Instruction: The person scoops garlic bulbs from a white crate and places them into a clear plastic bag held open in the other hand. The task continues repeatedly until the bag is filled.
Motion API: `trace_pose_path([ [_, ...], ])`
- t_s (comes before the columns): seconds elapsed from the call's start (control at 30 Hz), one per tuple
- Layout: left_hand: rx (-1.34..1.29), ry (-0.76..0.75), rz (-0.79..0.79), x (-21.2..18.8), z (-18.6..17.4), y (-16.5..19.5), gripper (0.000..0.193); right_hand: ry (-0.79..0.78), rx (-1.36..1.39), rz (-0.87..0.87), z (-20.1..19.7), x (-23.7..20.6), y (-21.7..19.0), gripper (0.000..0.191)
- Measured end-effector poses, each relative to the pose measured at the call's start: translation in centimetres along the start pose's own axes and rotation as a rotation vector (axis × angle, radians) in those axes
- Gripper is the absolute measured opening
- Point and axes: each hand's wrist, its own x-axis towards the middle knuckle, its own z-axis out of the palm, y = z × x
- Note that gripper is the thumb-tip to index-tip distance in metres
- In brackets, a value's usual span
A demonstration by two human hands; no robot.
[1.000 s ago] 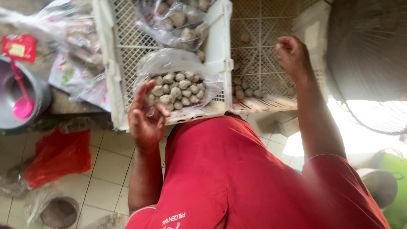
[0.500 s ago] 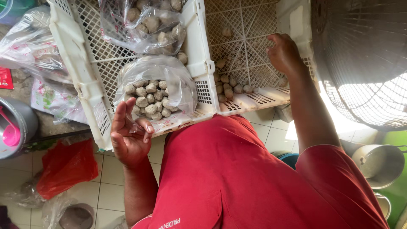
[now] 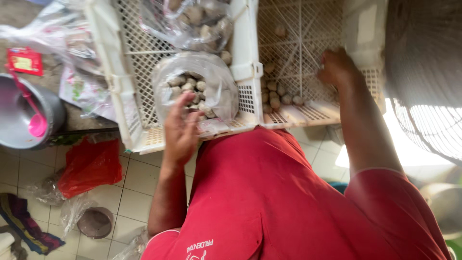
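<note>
My left hand (image 3: 180,129) rests with spread fingers against a clear plastic bag (image 3: 211,91) of small brown round pieces. The bag lies at the near end of a white lattice crate (image 3: 132,91). A second filled bag (image 3: 199,21) sits farther back in that crate. My right hand (image 3: 337,67) is down inside the neighbouring white crate (image 3: 308,113), fingers curled and blurred. A few loose brown pieces (image 3: 276,95) lie just to its left. Whether that hand holds any piece is hidden.
A grey metal bowl (image 3: 19,120) with a pink scoop (image 3: 36,124) stands at the left. A red plastic bag (image 3: 89,166), clear bags and a small round lid (image 3: 95,222) lie on the tiled floor. A large fan grille (image 3: 426,86) fills the right side.
My left hand has come up from below the crate edge onto the front bag. My right hand has dropped lower into the right crate. The view has shifted slightly.
</note>
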Motion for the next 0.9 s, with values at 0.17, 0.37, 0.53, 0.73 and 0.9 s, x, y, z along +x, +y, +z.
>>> trace_pose_path([
  [0.17,0.894,-0.178,-0.056,2.7,3.3,2.1,0.076,0.001,0.123,-0.068,-2.0,-2.8,-3.8,0.054],
  [0.37,1.000,-0.202,-0.072,4.7,4.6,1.2,0.036,0.320,0.235,-0.220,0.4,-13.0,-7.6,0.044],
  [0.53,0.732,-0.066,0.199,3.5,4.7,-1.3,0.015,0.585,0.319,-0.177,3.5,-15.3,-9.0,0.029],
  [0.73,-0.405,-0.322,-0.283,3.3,4.9,-4.4,0.011,0.763,0.348,-0.289,3.9,-14.8,-9.3,0.037],
  [0.9,-0.565,-0.385,-0.258,2.2,4.1,-4.4,0.011,0.811,0.389,-0.281,4.5,-14.6,-9.5,0.039],
])
